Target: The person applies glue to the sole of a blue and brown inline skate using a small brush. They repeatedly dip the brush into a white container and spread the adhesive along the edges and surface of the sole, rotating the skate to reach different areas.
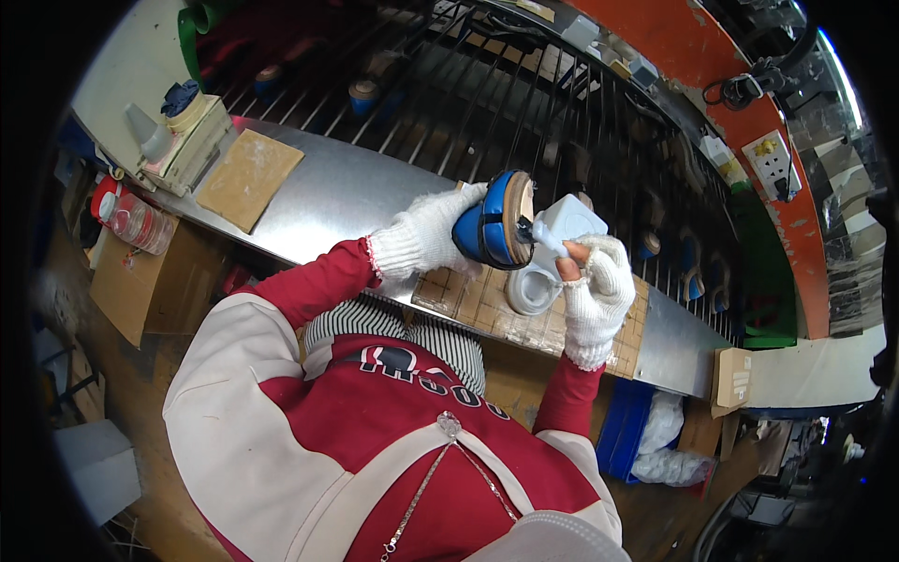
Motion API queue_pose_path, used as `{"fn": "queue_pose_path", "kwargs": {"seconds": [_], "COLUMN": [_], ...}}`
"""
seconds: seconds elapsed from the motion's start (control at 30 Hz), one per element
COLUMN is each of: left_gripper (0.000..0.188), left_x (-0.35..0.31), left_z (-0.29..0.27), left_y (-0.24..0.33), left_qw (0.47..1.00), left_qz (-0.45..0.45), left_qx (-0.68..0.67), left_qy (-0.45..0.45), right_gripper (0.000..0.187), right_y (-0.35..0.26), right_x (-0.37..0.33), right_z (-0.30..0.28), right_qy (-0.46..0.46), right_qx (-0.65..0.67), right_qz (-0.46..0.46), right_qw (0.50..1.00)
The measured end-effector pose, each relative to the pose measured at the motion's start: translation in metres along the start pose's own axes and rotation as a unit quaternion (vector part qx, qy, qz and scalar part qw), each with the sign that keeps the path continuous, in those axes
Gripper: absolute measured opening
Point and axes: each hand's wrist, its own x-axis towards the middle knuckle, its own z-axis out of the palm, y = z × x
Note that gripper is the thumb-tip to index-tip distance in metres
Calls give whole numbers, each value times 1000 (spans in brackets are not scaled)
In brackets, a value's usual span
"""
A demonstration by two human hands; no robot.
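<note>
My left hand [426,232], in a white knit glove, is closed around a blue shoe last [476,230]. The last is tilted, with black straps across it and a tan sole [518,217] turned toward my right hand. My right hand [599,290] wears a glove that leaves the fingertips bare. Its thumb and finger pinch a small brush [547,238] with a pale handle, whose dark tip is at the sole's edge. Just behind the brush is a white plastic container [573,217]. A round white pot [533,291] stands below it on the taped brown cardboard [468,298].
A metal ledge [346,178] runs along a rack of dark bars [440,117], where more blue lasts [363,96] sit. At left are a tan board [249,178] and a clear bottle [140,223]. A blue crate [625,426] stands low at right.
</note>
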Motion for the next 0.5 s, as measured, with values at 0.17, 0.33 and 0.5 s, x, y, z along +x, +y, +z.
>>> {"fn": "queue_pose_path", "kwargs": {"seconds": [0.17, 0.33, 0.5], "left_gripper": [84, 97, 89], "left_x": [-13, -24, -31], "left_z": [-4, -1, 3], "left_y": [14, 18, 16], "left_qw": [954, 910, 866], "left_qz": [-58, -51, -87], "left_qx": [-247, -332, -361], "left_qy": [-162, -243, -336], "right_gripper": [22, 23, 23], "right_y": [7, 16, 27], "right_x": [20, 23, 10], "right_z": [0, 4, 9], "right_qy": [-13, -20, -20], "right_qx": [25, 43, 91], "right_qz": [-36, -50, -24], "right_qw": [999, 998, 995]}}
